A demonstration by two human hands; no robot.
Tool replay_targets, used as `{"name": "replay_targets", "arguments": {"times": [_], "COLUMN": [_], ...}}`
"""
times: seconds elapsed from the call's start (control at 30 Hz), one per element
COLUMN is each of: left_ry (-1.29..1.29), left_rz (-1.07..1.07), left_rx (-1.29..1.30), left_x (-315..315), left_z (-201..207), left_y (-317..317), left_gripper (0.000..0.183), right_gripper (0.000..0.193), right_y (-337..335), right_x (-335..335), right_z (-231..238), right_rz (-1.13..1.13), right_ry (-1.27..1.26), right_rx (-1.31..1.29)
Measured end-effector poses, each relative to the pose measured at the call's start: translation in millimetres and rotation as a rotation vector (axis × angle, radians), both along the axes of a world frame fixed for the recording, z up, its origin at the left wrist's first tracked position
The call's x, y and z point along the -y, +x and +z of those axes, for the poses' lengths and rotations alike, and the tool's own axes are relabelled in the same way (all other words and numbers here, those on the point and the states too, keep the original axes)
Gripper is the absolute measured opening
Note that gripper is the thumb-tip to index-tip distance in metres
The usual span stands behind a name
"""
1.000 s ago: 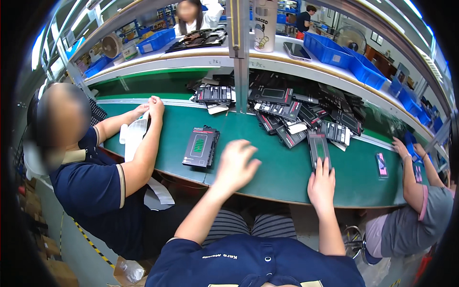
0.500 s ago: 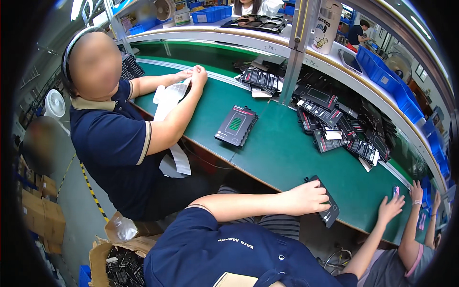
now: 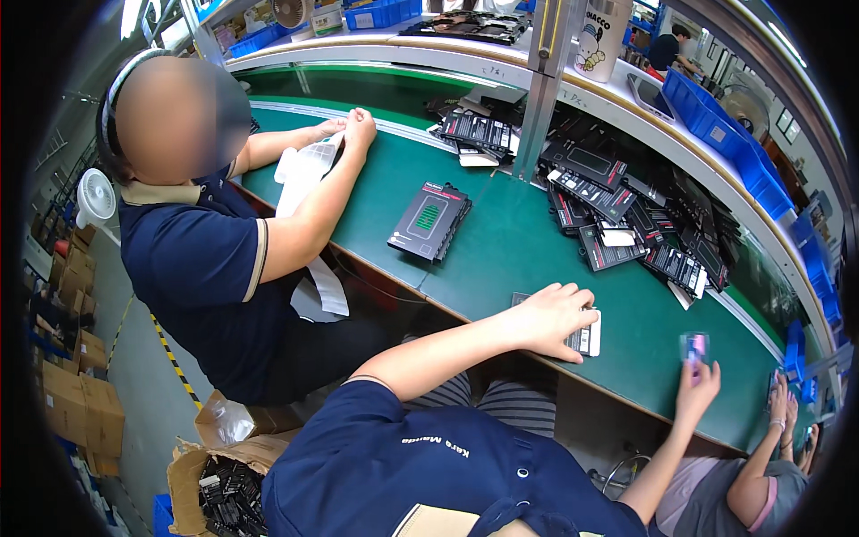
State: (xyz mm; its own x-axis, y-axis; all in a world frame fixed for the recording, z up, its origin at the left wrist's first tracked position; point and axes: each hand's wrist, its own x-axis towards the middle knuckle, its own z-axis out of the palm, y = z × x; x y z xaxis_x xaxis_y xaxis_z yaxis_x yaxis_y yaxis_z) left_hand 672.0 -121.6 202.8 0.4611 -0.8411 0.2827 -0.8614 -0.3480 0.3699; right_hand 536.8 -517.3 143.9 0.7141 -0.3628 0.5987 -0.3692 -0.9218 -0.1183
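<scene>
My left hand [image 3: 559, 318] grips a flat black carton [image 3: 588, 338] at the near edge of the green table [image 3: 492, 255]. Its fingers curl over the carton, and a white printed end shows beyond them. My right hand [image 3: 700, 390] pinches a small, flat pink-and-purple piece [image 3: 694, 347] just above the table; motion blurs it, so its kind is unclear. Left of my left hand lies a stack of black cartons [image 3: 431, 220] with a green pattern on the top one. Past it sits a loose heap of similar cartons [image 3: 617, 210].
At the left, a co-worker [image 3: 197, 242] handles a white label strip [image 3: 309, 174]. Another person's hands [image 3: 781, 404] work at the far right. A metal post [image 3: 537, 125] rises behind the table, beneath a shelf with blue bins [image 3: 725, 148]. An open cardboard box [image 3: 192, 501] of black pieces stands lower left.
My left hand has moved left with the carton, which was tilted over the table edge and now lies flatter. My right hand has lifted the pink-and-purple piece and come left.
</scene>
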Motion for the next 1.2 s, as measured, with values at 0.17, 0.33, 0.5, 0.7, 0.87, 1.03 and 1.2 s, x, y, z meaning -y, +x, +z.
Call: {"name": "replay_targets", "arguments": {"times": [0.17, 0.33, 0.5, 0.7, 0.87, 1.03, 1.2], "left_ry": [0.002, -0.039, -0.068, -0.089, -0.136, -0.145, -0.131], "left_rz": [-0.071, -0.068, -0.013, -0.022, -0.002, -0.016, -0.063], "left_rx": [-0.043, -0.077, -0.122, -0.134, -0.117, -0.063, -0.069], "left_x": [2, 1, -6, -3, -9, -8, 4], "left_z": [-6, -3, -4, -2, -7, -9, -4], "left_y": [7, 7, 15, 16, 19, 18, 16], "left_gripper": [0.069, 0.072, 0.079, 0.078, 0.076, 0.072, 0.072], "right_gripper": [0.031, 0.042, 0.047, 0.047, 0.048, 0.057, 0.073], "right_y": [3, 16, 22, 32, 38, 39, 49], "right_x": [-105, -141, -147, -146, -154, -149, -188], "right_z": [18, 45, 65, 38, 58, 68, 43], "right_rz": [0.337, 0.627, 0.98, 0.612, 0.77, 0.849, 1.07], "right_ry": [0.449, 0.644, 0.562, 0.808, 0.648, 0.623, 0.604], "right_rx": [0.026, -0.173, -0.443, -0.079, -0.327, -0.556, -0.38]}}
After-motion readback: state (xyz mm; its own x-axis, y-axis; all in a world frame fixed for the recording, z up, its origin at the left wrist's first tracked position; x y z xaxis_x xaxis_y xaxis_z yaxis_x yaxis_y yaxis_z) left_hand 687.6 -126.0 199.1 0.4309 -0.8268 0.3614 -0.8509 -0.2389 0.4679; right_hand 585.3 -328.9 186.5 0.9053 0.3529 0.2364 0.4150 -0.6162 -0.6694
